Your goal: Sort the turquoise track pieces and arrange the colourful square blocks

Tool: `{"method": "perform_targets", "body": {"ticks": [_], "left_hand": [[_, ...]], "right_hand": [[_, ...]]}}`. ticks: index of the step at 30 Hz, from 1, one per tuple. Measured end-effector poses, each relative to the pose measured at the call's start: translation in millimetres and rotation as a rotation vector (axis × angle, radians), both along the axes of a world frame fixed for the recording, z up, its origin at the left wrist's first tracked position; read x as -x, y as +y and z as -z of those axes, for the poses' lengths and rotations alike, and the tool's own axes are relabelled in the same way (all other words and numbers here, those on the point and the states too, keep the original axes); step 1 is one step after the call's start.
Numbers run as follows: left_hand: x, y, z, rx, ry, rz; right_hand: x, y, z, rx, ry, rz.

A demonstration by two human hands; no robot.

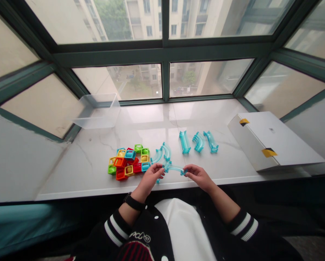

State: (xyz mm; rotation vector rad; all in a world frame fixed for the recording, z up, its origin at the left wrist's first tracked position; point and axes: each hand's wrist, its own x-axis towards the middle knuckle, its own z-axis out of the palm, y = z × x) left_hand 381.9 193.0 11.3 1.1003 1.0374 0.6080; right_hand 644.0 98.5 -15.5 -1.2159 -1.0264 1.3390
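Note:
A translucent blue curved track piece [174, 168] is held between both hands just above the front of the white marble sill [140, 127]. My left hand [149, 179] pinches its left end and wears a black watch. My right hand [199, 176] pinches its right end. Two more curved blue track pieces [162, 152] lie just behind the held one. Three blue track pieces [198, 141] lie in a row further back right. A heap of several coloured square blocks [129, 162] sits left of my left hand.
A clear plastic bin [97, 110] stands at the back left of the sill. A white cardboard box [271, 139] with yellow-black tape lies at the right. Window glass and dark green frames ring the sill.

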Motion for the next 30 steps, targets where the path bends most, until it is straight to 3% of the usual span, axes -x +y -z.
{"method": "perform_targets", "body": {"ticks": [9,17,25,30], "left_hand": [[-5.2,0.3,6.2,0.028,-0.100,0.018],[-18.9,1.7,5.2,0.031,-0.111,0.079],[-29.2,13.4,-11.9,-0.055,-0.091,0.215],[-40.7,16.6,-9.5,-0.102,-0.072,0.283]], "right_hand": [[-10.5,-4.3,-12.9,0.062,0.044,-0.097],[-28.0,-5.7,-20.8,0.072,0.071,-0.098],[-54.0,-11.6,-44.5,0.050,-0.003,-0.025],[-73.0,-17.3,-51.2,-0.008,-0.084,0.104]]}}
